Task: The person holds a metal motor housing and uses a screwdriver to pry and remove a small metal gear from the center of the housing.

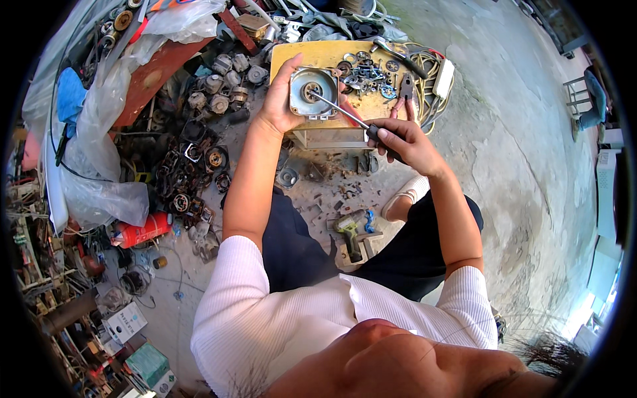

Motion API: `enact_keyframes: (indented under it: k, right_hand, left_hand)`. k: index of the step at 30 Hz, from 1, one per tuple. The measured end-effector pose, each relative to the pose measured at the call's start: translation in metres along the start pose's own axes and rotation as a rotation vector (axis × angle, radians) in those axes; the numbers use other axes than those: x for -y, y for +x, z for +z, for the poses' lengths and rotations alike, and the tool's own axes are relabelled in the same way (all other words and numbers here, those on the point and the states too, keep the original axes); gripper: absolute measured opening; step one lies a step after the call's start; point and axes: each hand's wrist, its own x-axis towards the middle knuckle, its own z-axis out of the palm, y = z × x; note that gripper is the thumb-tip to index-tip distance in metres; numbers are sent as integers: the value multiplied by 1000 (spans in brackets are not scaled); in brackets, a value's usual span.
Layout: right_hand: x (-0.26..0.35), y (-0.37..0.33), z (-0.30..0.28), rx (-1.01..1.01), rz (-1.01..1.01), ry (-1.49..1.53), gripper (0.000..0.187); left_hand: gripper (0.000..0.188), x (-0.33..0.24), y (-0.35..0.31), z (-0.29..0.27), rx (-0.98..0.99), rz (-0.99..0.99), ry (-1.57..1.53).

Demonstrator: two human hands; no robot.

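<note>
A round grey metal motor cover (313, 92) is held in the left hand (282, 99), in the upper middle of the frame. The fingers are curled around its left edge and back, so the hand is closed on it. The open face of the cover is turned toward the camera, and a central hole is seen in it.

A screwdriver (345, 114) is gripped in the right hand (405, 142), a little right of the centre. The hand is closed fully around the dark handle. The long axis of the screwdriver runs diagonally, from the lower right up to the upper left, and its tip is pointed into the centre of the cover, where it touches or nearly touches the hole.

Both things are held above a small yellow wooden table (332, 56), at the top of the frame. On the table a heap of small metal parts (368, 73) and a pair of pliers (406, 89) are laid, just to the right of the cover. A cordless drill (350, 233) is lying on the concrete floor (517, 132) between the legs, in the middle of the frame. A red cylinder (142, 230) is seen at the left, among scrap.
</note>
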Motion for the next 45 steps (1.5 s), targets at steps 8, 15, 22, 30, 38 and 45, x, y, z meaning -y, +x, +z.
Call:
enact_keyframes:
  k: [8, 15, 22, 30, 38, 45]
  right_hand:
    - [4, 2, -5, -42, 33, -15, 34]
    - [4, 7, 1, -20, 28, -71, 33]
    - [4, 10, 6, -16, 4, -103, 33]
    - [7, 8, 1, 2, -29, 87, 35]
    - [3, 10, -2, -94, 8, 26, 33]
    - [7, 9, 3, -219, 14, -113, 30]
  left_hand:
    - [72, -3, -5, 0, -137, 111, -6]
    - [70, -3, -5, -5, -200, 133, 73]
    - [65, -4, -8, 2, -180, 104, 69]
    - [72, -4, -10, -1, -134, 110, -9]
    - [69, -7, -11, -3, -156, 166, -23]
    - [65, -8, -12, -9, -165, 193, -39]
